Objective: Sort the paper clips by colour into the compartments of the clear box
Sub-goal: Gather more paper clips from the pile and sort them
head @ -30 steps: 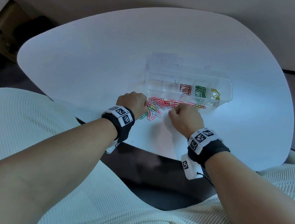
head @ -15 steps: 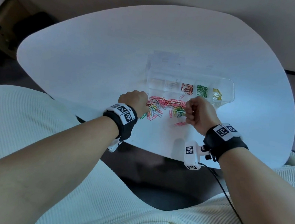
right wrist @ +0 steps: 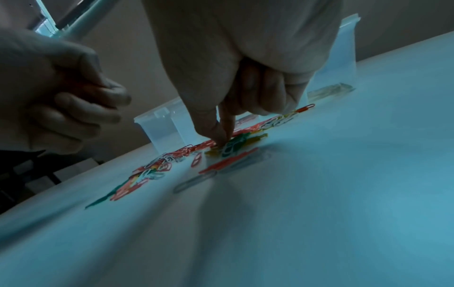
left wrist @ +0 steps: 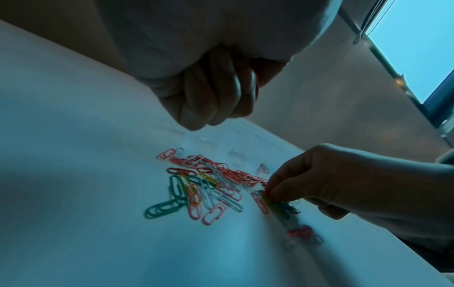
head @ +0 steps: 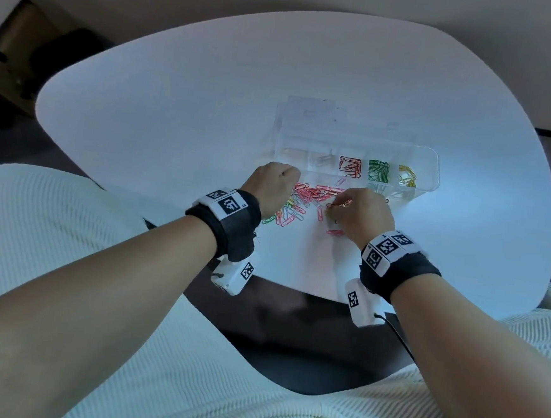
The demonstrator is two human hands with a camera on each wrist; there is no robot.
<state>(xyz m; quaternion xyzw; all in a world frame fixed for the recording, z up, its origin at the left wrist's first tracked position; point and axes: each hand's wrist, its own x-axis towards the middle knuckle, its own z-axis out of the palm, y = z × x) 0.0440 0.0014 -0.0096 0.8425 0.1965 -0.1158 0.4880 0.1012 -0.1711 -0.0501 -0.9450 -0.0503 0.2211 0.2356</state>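
The clear box [head: 431, 161] lies on the white table [head: 175, 118], with dark red clips [head: 350, 167], green clips [head: 378, 171] and yellow clips [head: 407, 177] in separate compartments. A mixed pile of paper clips [head: 308, 200] [left wrist: 209, 186] [right wrist: 172, 157] lies in front of it. My right hand [head: 335, 210] [left wrist: 269, 193] [right wrist: 222, 141] reaches down into the pile's right end, thumb and forefinger pinching a clip among green and yellow ones. My left hand [head: 281, 183] [left wrist: 209, 101] [right wrist: 98, 91] hovers as a fist over the pile's left end; something reddish shows between thumb and fingers.
The box's open lid [head: 308, 112] stands behind its left end. One pink clip [head: 335, 232] lies apart, nearer the table's front edge [head: 294, 284]. The two leftmost compartments look nearly bare. Dark floor and my white-clad lap lie below the edge.
My right hand rose to the right off the pile, then came back down onto it. A pink clip now lies apart near the front. The left fist barely moved.
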